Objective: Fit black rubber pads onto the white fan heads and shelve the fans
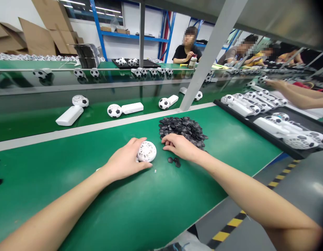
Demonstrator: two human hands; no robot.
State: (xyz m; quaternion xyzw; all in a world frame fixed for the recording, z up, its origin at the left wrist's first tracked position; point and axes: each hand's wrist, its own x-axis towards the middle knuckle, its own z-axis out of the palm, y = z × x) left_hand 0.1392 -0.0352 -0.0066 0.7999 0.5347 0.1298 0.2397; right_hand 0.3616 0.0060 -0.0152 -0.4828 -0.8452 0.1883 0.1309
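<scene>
My left hand (pixel 126 159) is wrapped round a white ball-shaped part (pixel 147 151) with an openwork surface, low over the green table (pixel 119 205). The rest of that part is hidden under the palm. My right hand (pixel 177 144) is beside the near left edge of a heap of small black pieces (pixel 186 127). Its fingers are curled together, and whatever may be between the fingertips is too small to make out. A few loose black pieces (pixel 177 162) lie just below that hand.
Beyond the pale rail (pixel 98 128), white parts with football-patterned heads (pixel 114 111) lie on a green belt. At right a black tray (pixel 255 128) holds several more. A slanted grey post (pixel 203 69) rises behind the heap. A person's arm (pixel 297 94) reaches in at far right.
</scene>
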